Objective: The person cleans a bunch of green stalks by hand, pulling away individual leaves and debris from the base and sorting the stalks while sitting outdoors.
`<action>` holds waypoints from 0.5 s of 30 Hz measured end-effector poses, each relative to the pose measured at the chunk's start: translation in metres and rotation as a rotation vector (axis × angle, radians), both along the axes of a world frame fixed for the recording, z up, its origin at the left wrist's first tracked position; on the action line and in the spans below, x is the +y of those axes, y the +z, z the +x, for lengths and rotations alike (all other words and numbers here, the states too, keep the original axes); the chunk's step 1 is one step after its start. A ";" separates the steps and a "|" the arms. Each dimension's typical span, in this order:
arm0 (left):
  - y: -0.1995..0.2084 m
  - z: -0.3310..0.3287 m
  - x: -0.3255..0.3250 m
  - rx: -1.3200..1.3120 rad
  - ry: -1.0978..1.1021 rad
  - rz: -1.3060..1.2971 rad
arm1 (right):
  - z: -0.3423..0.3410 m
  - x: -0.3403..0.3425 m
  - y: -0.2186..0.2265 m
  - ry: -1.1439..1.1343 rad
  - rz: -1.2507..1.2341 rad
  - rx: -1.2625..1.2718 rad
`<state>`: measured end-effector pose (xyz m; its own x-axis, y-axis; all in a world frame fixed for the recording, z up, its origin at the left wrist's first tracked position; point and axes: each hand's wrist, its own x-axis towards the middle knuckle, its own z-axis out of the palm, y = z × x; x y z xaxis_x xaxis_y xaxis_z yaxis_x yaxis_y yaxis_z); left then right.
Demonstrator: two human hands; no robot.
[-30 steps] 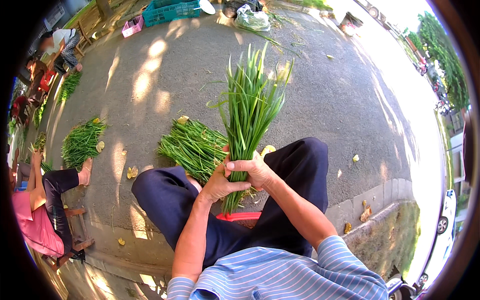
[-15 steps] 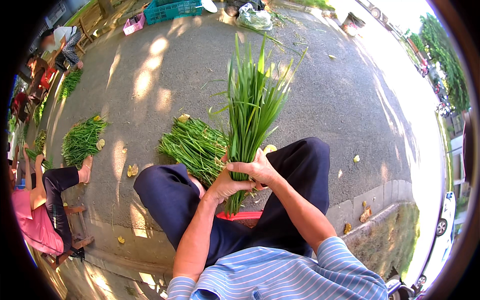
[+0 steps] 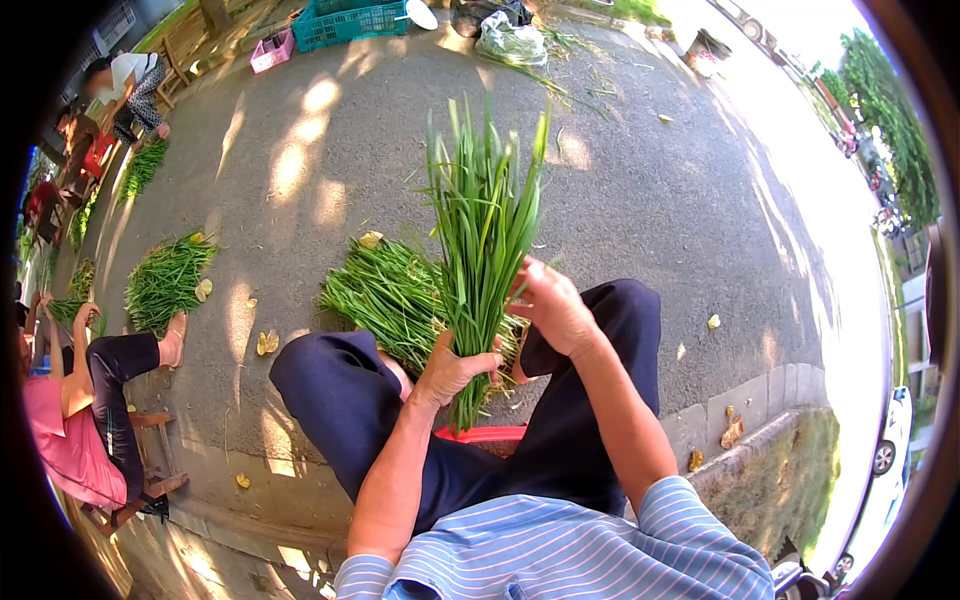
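Note:
A bundle of long, flat green garlic chives [image 3: 483, 225] stands upright between my knees, leaf tips pointing away from me. My left hand [image 3: 455, 372] is wrapped round its lower part, the thumb across the front. Beside the bundle's right edge, at mid-height, is my right hand [image 3: 556, 308]. Its fingers are bent and apart at the leaves, and I see nothing held in them. Under and left of the bundle, a pile of chives [image 3: 385, 300] lies on the pavement by my feet. Below the stem ends shows part of a red plastic thing [image 3: 485, 434].
At left a person in pink [image 3: 75, 430] sits on a wooden stool near another chive pile [image 3: 168, 282]. More people work at the far left. A teal crate [image 3: 350, 25], a pink basket [image 3: 272, 50] and a plastic bag [image 3: 510, 40] stand far ahead. A curb [image 3: 745, 405] runs at right.
My right hand has let go of the stems and moved up and right, beside the leaves. The bundle has shifted slightly left and toward me, still in my left hand.

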<state>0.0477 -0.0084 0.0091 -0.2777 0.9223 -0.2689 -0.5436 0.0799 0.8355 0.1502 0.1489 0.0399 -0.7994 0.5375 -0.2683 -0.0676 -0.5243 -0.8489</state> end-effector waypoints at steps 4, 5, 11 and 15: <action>-0.005 -0.001 0.000 0.074 0.003 -0.032 | 0.001 0.011 0.015 -0.594 0.351 -0.058; -0.005 -0.002 0.000 0.090 -0.005 -0.033 | 0.001 0.009 0.030 -0.552 0.401 -0.049; -0.010 0.002 -0.002 0.125 0.037 -0.045 | -0.013 -0.015 0.073 -0.115 0.756 -0.202; -0.018 0.000 -0.003 0.157 0.024 -0.040 | -0.020 0.002 0.068 -0.021 0.656 -0.432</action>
<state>0.0480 -0.0116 -0.0091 -0.3408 0.9045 -0.2565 -0.4082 0.1034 0.9070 0.1302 0.1505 0.1082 -0.6844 0.7077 -0.1754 0.3345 0.0910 -0.9380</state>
